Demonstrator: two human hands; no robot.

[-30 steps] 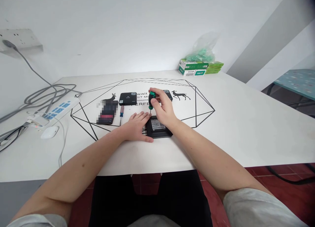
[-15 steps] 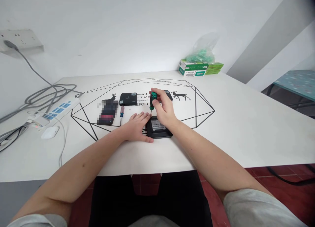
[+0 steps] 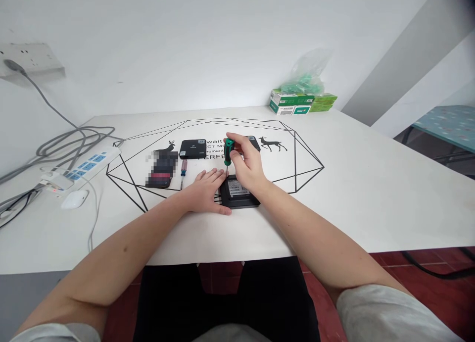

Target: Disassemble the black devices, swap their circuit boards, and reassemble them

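My right hand [image 3: 248, 168] is wrapped around the green handle of a screwdriver [image 3: 228, 152], fingers curled shut on it, holding it close to upright with the tip down at the far left corner of the box [image 3: 238, 192], a small black unit with a label facing up. The box lies flat on the table [image 3: 371, 193], right under that hand and just beside my left hand [image 3: 207, 189], which is spread flat with the fingers open, its thumb side pressing against the box's left edge to steady it; it grips nothing. I judge the work to be in the middle of a screw at that corner: the tip seems seated, but I cannot tell whether the screw is going in or coming out, nor how many others are dealt with, since my right hand hides most of the top. The casing looks closed, so opening it, if that is the aim, is not done. Just past my left hand lies a second screwdriver [image 3: 183, 171] with a blue and red handle, untouched, next to a blurred dark item [image 3: 161, 170]. Beyond my fingers sit two more black boxes [image 3: 193, 148], apparently not yet in hand.
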